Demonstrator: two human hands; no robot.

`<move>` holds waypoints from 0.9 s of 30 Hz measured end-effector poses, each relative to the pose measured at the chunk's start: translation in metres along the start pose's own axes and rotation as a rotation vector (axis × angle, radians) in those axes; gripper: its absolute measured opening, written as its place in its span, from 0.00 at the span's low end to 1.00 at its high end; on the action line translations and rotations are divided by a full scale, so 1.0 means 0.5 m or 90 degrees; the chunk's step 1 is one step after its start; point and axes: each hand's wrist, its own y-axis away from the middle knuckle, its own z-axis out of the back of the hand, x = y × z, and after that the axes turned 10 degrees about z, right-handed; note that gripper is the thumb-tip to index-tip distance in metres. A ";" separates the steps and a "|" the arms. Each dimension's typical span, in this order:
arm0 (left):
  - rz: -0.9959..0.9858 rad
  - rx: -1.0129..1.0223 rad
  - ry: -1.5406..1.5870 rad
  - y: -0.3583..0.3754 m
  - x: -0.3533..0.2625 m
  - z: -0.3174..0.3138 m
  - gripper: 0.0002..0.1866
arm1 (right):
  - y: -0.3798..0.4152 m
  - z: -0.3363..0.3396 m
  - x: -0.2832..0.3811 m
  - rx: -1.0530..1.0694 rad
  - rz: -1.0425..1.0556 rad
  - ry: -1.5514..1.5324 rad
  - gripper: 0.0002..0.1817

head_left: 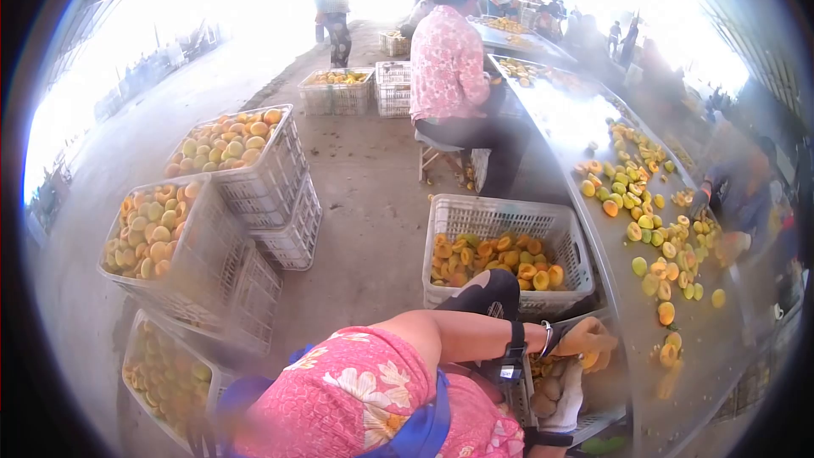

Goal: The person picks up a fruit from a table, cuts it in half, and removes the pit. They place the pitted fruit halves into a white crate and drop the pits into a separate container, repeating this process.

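Observation:
My left hand (588, 337), with a bracelet at the wrist and a band on the forearm, is above a crate beside the metal table (607, 254). Its fingers are curled round an orange apricot piece (588, 360). Just below it is my right hand (566, 400), in a pale glove, its fingers blurred and what they hold, if anything, hard to make out. Brownish round pieces (547, 390) lie in the crate by the hands. A white crate (511, 209) of halved apricots (500, 261) stands above my arm in view.
Apricots (646, 222), whole and halved, are spread over the table. Stacked crates (254, 195) of apricots stand at the left. A person in pink (448, 64) sits farther up the table. Across it, at the right, a blurred co-worker (746, 191) reaches toward the fruit.

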 end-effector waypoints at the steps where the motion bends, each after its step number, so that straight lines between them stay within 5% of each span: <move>1: -0.014 0.014 -0.025 0.000 0.001 0.000 0.27 | -0.003 0.003 -0.006 -0.021 0.024 -0.021 0.20; 3: -0.027 -0.014 0.032 0.006 -0.005 -0.006 0.28 | -0.017 0.001 -0.029 -0.069 0.074 -0.062 0.18; 6: 0.133 0.032 0.210 -0.008 0.012 -0.009 0.32 | -0.024 -0.098 -0.005 -0.216 0.092 -0.236 0.17; 7: 0.147 0.014 0.369 -0.025 0.039 -0.017 0.31 | -0.020 -0.071 -0.005 -0.082 0.064 -0.317 0.18; 9: 0.165 -0.053 0.367 -0.041 0.050 -0.013 0.29 | -0.027 0.009 -0.012 0.274 0.007 -0.427 0.22; 10: 0.128 0.085 0.561 -0.067 0.092 0.022 0.28 | -0.028 0.049 -0.018 0.284 0.003 -0.392 0.22; 13: 0.097 -0.218 0.535 -0.088 0.086 0.079 0.23 | -0.018 0.059 -0.029 0.210 0.013 -0.356 0.24; 15: 0.002 -0.201 0.425 -0.074 0.059 0.150 0.19 | -0.011 0.061 -0.027 0.138 0.024 -0.374 0.24; 19: -0.031 -0.531 -0.019 -0.075 -0.011 0.245 0.11 | -0.019 0.114 -0.026 -0.082 0.021 -0.403 0.22; 21: -0.156 -0.531 -0.236 -0.103 -0.014 0.265 0.10 | -0.031 0.119 -0.030 -0.216 0.032 -0.353 0.21; 23: -0.036 -0.472 -0.322 -0.144 -0.048 0.187 0.13 | -0.039 0.117 -0.027 -0.229 0.029 -0.341 0.21; 25: -0.147 -0.304 -0.748 -0.245 -0.031 0.072 0.16 | -0.043 0.108 -0.012 -0.210 0.029 -0.348 0.20; 27: -0.069 -0.229 -0.792 -0.310 -0.012 0.030 0.20 | -0.052 0.129 -0.023 -0.164 0.027 -0.408 0.20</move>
